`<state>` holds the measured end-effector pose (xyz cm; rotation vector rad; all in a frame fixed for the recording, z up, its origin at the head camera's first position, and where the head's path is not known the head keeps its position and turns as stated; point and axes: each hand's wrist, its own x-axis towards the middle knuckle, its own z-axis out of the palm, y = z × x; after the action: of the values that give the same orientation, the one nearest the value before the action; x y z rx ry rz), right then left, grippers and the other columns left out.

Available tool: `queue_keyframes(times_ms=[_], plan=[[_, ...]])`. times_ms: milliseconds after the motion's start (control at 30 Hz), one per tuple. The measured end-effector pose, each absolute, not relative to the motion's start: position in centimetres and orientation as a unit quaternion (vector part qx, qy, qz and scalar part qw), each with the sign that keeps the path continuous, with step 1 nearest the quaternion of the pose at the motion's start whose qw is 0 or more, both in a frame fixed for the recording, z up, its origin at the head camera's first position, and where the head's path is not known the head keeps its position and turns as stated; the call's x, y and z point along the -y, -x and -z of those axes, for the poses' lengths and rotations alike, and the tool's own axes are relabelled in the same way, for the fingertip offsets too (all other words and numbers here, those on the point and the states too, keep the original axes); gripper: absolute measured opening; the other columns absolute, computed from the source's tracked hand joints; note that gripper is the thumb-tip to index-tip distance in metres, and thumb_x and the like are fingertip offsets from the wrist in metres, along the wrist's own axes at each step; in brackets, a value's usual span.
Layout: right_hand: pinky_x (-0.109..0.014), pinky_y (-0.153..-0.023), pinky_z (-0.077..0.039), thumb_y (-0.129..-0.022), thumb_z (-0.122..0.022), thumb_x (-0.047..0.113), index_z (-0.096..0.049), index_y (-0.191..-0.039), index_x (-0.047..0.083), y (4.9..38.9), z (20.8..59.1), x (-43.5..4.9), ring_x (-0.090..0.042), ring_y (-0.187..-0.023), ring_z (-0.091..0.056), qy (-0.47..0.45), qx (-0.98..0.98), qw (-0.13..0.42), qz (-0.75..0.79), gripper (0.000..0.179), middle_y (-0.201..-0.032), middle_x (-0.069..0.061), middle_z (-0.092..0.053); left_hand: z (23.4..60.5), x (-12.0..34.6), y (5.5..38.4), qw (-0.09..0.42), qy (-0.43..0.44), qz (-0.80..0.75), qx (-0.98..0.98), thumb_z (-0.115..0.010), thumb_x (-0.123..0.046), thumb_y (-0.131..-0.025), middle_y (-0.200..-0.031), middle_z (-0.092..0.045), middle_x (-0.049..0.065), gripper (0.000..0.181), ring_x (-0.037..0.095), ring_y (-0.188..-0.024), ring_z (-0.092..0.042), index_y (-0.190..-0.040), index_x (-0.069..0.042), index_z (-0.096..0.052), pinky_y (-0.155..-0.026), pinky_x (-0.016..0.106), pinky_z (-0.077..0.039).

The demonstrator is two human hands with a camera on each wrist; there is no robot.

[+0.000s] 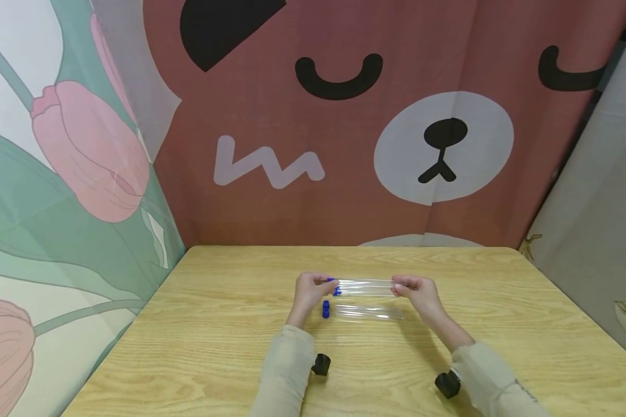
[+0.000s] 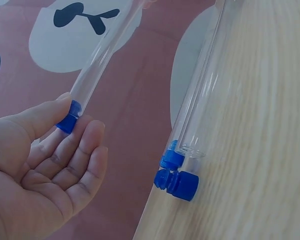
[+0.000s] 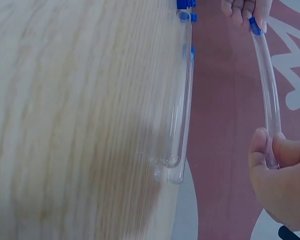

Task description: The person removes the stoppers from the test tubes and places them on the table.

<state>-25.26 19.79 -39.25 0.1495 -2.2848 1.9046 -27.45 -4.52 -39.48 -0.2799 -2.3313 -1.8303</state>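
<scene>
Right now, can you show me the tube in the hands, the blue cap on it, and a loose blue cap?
Held tube (image 3: 268, 82): right wrist view, middle of its clear side.
Its blue cap (image 2: 68, 123): left wrist view, outer end.
Loose blue cap (image 2: 187, 186): left wrist view, its side.

Low on the right, the right hand (image 3: 285, 177) pinches the lower end of a clear tube (image 3: 267, 85) between thumb and finger, while the left hand (image 3: 246, 9), cut off by the top edge, grips its blue cap (image 3: 255, 27). More clear tubes (image 3: 178, 120) lie on the wood-grained table (image 3: 75, 125) (blue caps (image 3: 186, 4) near their upper ends), beside a reddish patterned cloth (image 3: 222, 125).
</scene>
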Motion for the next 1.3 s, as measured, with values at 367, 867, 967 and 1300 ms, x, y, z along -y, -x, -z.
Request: queue_keyframes(times_ms=[367, 867, 967, 1300], plan=[[-0.024, -0.069, -0.051, -0.085, -0.054, -0.008, -0.053, -0.106, -0.02, 25.2, 39.3, -19.2, -0.006, -0.068, -0.061, -0.037, 0.762, 0.106, -0.638, 0.024, -0.095, -0.027, -0.061, 39.5, 4.4, 27.5, 0.091, 0.057, 0.627, 0.771, -0.073, -0.011, -0.074, -0.066, -0.065, 0.008, 0.016, 0.035, -0.071, -0.062, -0.079, 0.003, -0.068, -0.056, 0.025, -0.049], [-0.027, -0.071, -0.051, -0.086, -0.051, -0.008, -0.053, -0.106, -0.02, 25.4, 39.6, -20.2, -0.011, -0.072, -0.062, -0.066, 0.768, 0.085, -0.632, 0.022, -0.088, -0.022, -0.063, 39.4, 5.5, 27.9, -0.002, 0.172, 0.657, 0.734, -0.064, -0.005, -0.082, -0.075, -0.064, 0.022, 0.017, 0.022, -0.067, -0.063, -0.086, 0.012, -0.065, -0.067, 0.035, -0.053], [-0.024, -0.069, -0.051, -0.086, -0.051, -0.009, -0.053, -0.105, -0.02, 25.4, 39.6, -20.2, -0.009, -0.071, -0.062, -0.071, 0.766, 0.082, -0.634, 0.022, -0.089, -0.023, -0.063, 38.7, 5.7, 27.3, -0.02, 0.179, 0.661, 0.729, -0.06, -0.002, -0.084, -0.078, -0.063, 0.024, 0.017, 0.025, -0.07, -0.064, -0.089, 0.015, -0.063, -0.07, 0.04, -0.052], [-0.024, -0.071, -0.051, -0.087, -0.051, -0.007, -0.05, -0.108, -0.022, 25.3, 39.5, -20.5, -0.008, -0.072, -0.061, -0.072, 0.76, 0.067, -0.642, 0.025, -0.085, -0.012, -0.065, 39.2, 6.1, 27.4, -0.037, 0.17, 0.678, 0.714, -0.06, -0.005, -0.085, -0.08, -0.064, 0.021, 0.022, 0.02, -0.069, -0.064, -0.093, 0.015, -0.062, -0.07, 0.036, -0.052]])
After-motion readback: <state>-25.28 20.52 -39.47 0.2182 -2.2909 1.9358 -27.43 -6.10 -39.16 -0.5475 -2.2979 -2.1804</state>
